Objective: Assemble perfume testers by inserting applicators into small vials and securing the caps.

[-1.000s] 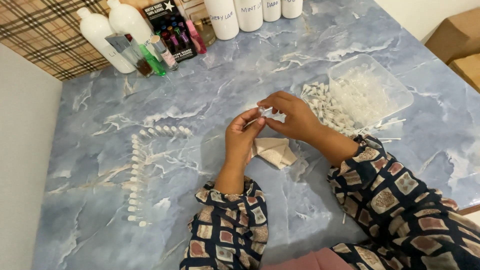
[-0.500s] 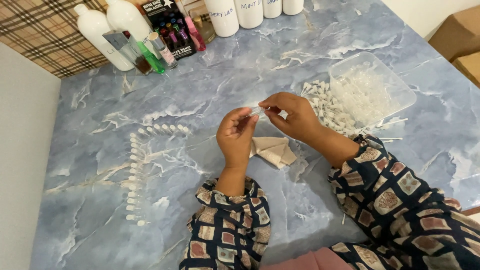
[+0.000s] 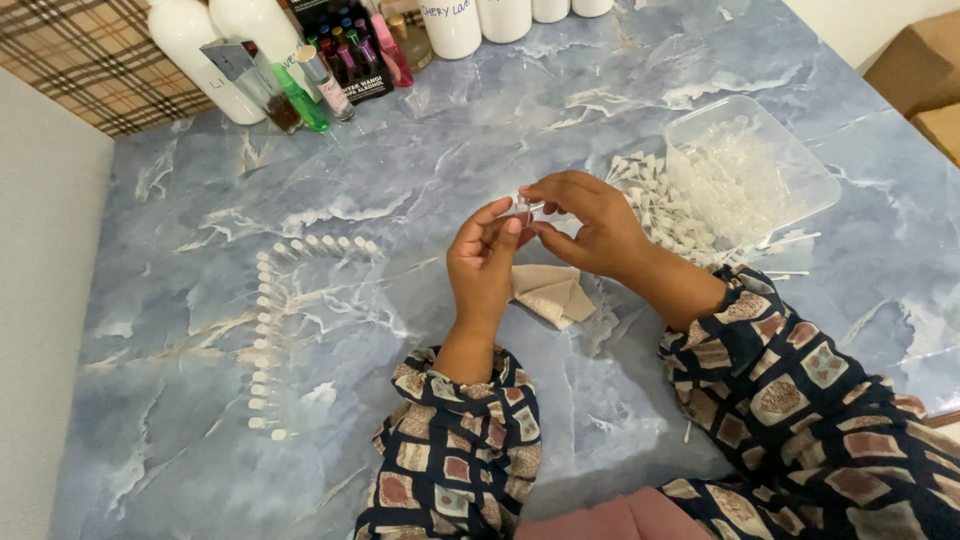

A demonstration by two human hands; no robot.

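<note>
The left hand [image 3: 483, 262] and the right hand [image 3: 585, 222] meet above the blue marble table [image 3: 400, 200], just over a folded beige cloth [image 3: 550, 293]. Both hands are nearly closed in a pinch: thumb and fingertips of each press on the same small clear vial [image 3: 524, 207], one hand at each end, and the other fingers are curled loosely. The vial is held in the air between the two hands, a little above the cloth and not touching the table.

To do this step well, it seems best to keep the pinch light and straight, so the thin piece does not slip or bend, and to hold it over the cloth, where a dropped piece would not roll away.

The vial is very small, transparent and slim, with a pale end; finer detail cannot be told.

To the right of the cloth lies a heap of small white parts [image 3: 650, 200], touching a clear plastic box [image 3: 790, 165] filled with more of them. To the left of the cloth, a curved row of small capped vials [image 3: 265, 330] lies on the table. Far behind the cloth stand white bottles [image 3: 200, 50] and small coloured bottles [image 3: 340, 70]
</note>
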